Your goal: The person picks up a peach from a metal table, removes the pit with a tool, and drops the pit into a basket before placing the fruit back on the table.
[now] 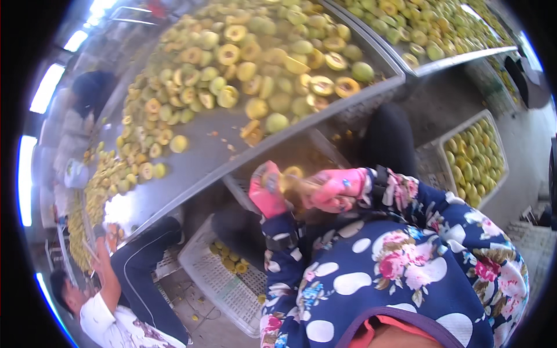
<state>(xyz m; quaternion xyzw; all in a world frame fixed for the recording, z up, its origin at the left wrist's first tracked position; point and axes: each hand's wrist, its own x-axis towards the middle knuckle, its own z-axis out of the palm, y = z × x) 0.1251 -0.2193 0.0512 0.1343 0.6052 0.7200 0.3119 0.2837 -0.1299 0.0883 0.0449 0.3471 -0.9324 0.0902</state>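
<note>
My left hand [266, 191], in a pink glove, is curled around a halved yellow-green fruit [291, 173], close in front of my lap. From the other side, my right hand [338, 188], gloved the same way, meets the fruit with closed fingers. A narrow tan object [308, 185] juts from the right fingers toward the fruit; motion blur hides whether it is a tool. Both hands are on my side of the rim of a metal table [209, 172]. Many halved fruits [228, 54] with hollow orange centres are heaped on that table.
A white plastic crate [217, 291] holding some fruit pieces stands at lower left. At right, another crate [476, 156] is full of fruits. A second table [461, 56] piled with fruit adjoins at upper right. A seated co-worker [109, 304] works at the lower left.
</note>
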